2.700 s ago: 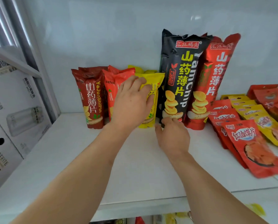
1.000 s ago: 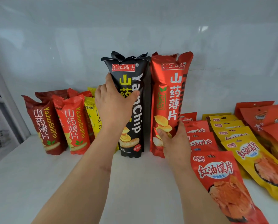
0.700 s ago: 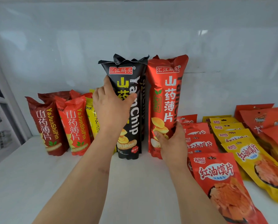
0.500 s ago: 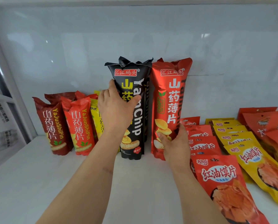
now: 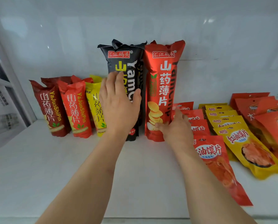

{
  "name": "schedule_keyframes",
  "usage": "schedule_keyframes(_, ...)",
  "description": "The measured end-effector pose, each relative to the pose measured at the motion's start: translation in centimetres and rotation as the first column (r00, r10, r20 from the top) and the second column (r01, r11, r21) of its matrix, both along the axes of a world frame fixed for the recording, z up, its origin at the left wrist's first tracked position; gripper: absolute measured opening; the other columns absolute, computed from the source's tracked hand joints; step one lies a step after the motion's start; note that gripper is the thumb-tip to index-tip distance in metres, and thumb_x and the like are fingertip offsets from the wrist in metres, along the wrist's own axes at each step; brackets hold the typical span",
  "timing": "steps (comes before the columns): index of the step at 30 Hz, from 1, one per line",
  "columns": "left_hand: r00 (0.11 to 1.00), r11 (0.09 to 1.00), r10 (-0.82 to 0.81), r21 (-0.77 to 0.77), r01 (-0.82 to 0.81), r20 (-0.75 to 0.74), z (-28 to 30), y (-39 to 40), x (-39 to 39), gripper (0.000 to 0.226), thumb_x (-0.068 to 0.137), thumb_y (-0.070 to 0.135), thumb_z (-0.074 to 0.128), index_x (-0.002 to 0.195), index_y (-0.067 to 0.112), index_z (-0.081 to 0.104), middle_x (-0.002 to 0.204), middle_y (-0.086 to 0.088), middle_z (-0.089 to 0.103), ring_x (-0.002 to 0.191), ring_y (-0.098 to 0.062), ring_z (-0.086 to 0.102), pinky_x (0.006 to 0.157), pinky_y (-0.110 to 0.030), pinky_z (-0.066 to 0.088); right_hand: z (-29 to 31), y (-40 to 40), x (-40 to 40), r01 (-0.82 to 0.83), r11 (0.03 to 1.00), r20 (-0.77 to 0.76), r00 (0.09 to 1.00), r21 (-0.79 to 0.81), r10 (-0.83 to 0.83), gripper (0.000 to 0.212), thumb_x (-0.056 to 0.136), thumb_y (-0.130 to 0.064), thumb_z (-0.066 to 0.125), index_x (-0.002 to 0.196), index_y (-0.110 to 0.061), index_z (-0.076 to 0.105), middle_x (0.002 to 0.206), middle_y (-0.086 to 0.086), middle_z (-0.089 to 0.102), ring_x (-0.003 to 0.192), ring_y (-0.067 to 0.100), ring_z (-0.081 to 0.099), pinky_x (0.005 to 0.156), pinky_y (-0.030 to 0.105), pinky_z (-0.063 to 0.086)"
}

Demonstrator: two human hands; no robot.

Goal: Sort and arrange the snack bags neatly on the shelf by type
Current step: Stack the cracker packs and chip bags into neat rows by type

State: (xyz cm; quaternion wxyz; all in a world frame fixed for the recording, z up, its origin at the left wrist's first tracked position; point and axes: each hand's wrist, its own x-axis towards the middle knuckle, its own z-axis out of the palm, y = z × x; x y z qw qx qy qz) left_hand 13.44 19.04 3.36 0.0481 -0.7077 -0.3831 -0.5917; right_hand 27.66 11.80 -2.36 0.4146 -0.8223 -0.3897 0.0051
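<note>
A tall black yam-chip bag (image 5: 123,62) and a tall red one (image 5: 161,81) stand upright side by side against the back wall. My left hand (image 5: 119,107) is spread flat in front of the black bag, fingers straight, thumb out. My right hand (image 5: 175,128) holds the red bag's lower right edge, with the thumb on its front. Left of them stand three short bags: dark red (image 5: 49,109), orange-red (image 5: 76,110) and yellow (image 5: 97,107), with more behind them.
Flat red packs (image 5: 216,159) and yellow packs (image 5: 248,147) lie in overlapping rows on the right of the white shelf (image 5: 54,175). Orange packs (image 5: 272,120) sit at the far right. A metal frame post (image 5: 9,75) bounds the left side.
My left hand has let go of the tall black bag and its fingers have straightened. The right hand stays at the tall red bag's base. Both tall bags stand upright.
</note>
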Motion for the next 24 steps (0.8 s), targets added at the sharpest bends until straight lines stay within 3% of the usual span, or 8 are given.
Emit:
schedule_keyframes(2,0.999,0.994,-0.025,0.108,0.029,-0.039,-1.6,-1.1,0.6,0.052,0.093,0.035,0.059,0.133,0.001,0.057,0.138,-0.018,0.056,0.132,-0.041,0.047,0.112,-0.049,0.036,0.5,-1.4,0.5,-0.029,0.998,0.06,0.998,-0.063,0.033,0.058,0.089,-0.046,0.064,0.136,-0.017,0.048,0.13,0.011,0.053,0.122,0.034,0.049,0.094,0.044,0.045)
schedule_keyframes(4,0.994,0.985,-0.089,0.145,0.097,-0.063,-3.2,-2.4,1.2,0.046,0.093,0.03,0.062,0.127,0.0,0.061,0.132,-0.017,0.06,0.126,-0.039,0.052,0.108,-0.048,0.041,0.7,-2.8,1.1,-0.059,0.993,0.096,0.993,-0.103,0.069,0.048,0.092,-0.048,0.06,0.129,-0.017,0.056,0.124,0.01,0.057,0.117,0.034,0.053,0.089,0.041,0.046)
schedule_keyframes(6,0.982,0.98,-0.172,0.083,0.179,-0.084,-4.5,-4.0,1.9,0.043,0.093,0.03,0.062,0.126,0.003,0.063,0.13,-0.014,0.061,0.124,-0.033,0.053,0.107,-0.043,0.042,0.9,-4.4,1.7,-0.075,0.991,0.116,0.989,-0.113,0.088,0.049,0.092,-0.049,0.061,0.129,-0.017,0.058,0.126,0.01,0.059,0.117,0.034,0.055,0.09,0.041,0.047)
schedule_keyframes(8,0.963,0.963,-0.263,-0.082,0.257,-0.066,-5.6,-5.8,2.7,0.042,0.094,0.031,0.062,0.129,0.008,0.061,0.133,-0.008,0.059,0.125,-0.024,0.05,0.106,-0.037,0.041,1.1,-6.2,2.1,-0.062,0.994,0.126,0.989,-0.093,0.073,0.049,0.092,-0.047,0.061,0.132,-0.019,0.058,0.131,0.008,0.059,0.12,0.031,0.055,0.092,0.04,0.048)
schedule_keyframes(11,0.918,0.83,-0.39,-0.402,0.387,0.079,-6.8,-8.2,3.7,0.043,0.098,0.034,0.061,0.136,0.015,0.056,0.141,0.001,0.051,0.131,-0.017,0.045,0.108,-0.036,0.041,0.9,-9.4,2.7,0.001,0.998,0.148,0.989,-0.068,0.009,0.048,0.094,-0.048,0.058,0.135,-0.021,0.056,0.134,0.005,0.057,0.123,0.027,0.054,0.094,0.038,0.045)
schedule_keyframes(13,0.882,0.72,-0.444,-0.523,0.456,0.157,-7.9,-9.1,4.5,0.045,0.098,0.035,0.06,0.14,0.018,0.053,0.142,0.005,0.05,0.132,-0.014,0.044,0.11,-0.035,0.041,0.3,-11.4,3.1,0.04,0.997,0.135,0.99,-0.067,-0.031,0.05,0.095,-0.05,0.056,0.136,-0.022,0.054,0.136,0.004,0.055,0.125,0.025,0.052,0.096,0.037,0.045)
schedule_keyframes(19,0.834,0.478,-0.495,-0.726,0.495,0.244,-10.1,-11.1,6.5,0.049,0.098,0.045,0.056,0.141,0.021,0.048,0.141,0.005,0.052,0.13,-0.017,0.049,0.105,-0.033,0.043,-2.5,-15.9,3.1,0.169,0.983,0.072,0.984,-0.072,-0.163,0.057,0.094,-0.052,0.056,0.141,-0.02,0.048,0.14,0.004,0.05,0.131,0.025,0.046,0.101,0.04,0.042)
schedule_keyframes(24,0.823,0.356,-0.442,-0.773,0.526,0.357,-10.4,-11.6,8.0,0.044,0.098,0.047,0.055,0.137,0.028,0.049,0.132,0.005,0.06,0.119,-0.019,0.06,0.103,-0.046,0.051,-5.1,-18.0,2.5,0.186,0.976,0.036,0.982,-0.114,-0.183,0.065,0.091,-0.058,0.054,0.144,-0.023,0.04,0.143,0.004,0.045,0.132,0.026,0.043,0.1,0.042,0.042)
